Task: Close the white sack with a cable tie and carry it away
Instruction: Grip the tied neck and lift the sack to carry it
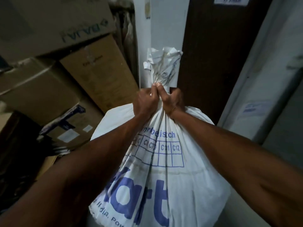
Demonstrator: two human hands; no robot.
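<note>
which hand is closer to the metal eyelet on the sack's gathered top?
Left, narrowly. Left hand pinches the neck just below the eyelet; right hand grips the white sack lower, to the right.

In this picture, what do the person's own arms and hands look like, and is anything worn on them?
Both forearms are bare as far as the picture shows: no sleeves, no gloves. The left hand and right hand show no ring, and no watch or band is visible on either wrist. Short fingernails show on the fingers.

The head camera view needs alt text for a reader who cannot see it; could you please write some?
Both hands, left hand and right hand, clench the gathered neck of a full white sack with blue print. Its crumpled mouth sticks up above them; cardboard boxes are stacked at left.
</note>
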